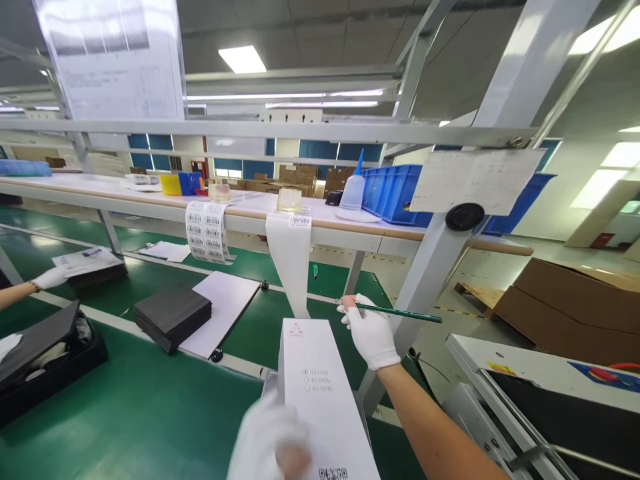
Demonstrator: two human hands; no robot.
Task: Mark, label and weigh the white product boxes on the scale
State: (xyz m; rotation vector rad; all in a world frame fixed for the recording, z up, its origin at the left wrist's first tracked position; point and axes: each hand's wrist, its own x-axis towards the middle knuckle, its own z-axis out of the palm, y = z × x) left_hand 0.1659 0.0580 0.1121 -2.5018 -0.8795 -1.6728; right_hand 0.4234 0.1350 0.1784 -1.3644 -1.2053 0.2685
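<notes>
A white box (320,400) lies in front of me. Its printed face has a logo, several option circles with the top one ticked, and a QR code near the lower edge. My left hand (273,433), in a white glove with a bare fingertip, is over the box's left side; motion smears its fingers, so its grip is unclear. To the right of the box, my gloved right hand (370,332) is closed around a slim green pen (405,313), whose long end points right. Thumb and fingers pinch it near its left end.
A strip of label backing (290,260) hangs from the shelf (345,217) behind the box, beside a barcode sheet (206,230). Black boards (173,310) are stacked at left. Another person's gloved hand (51,278) touches a stack farther left. A metal post (425,287) stands at right.
</notes>
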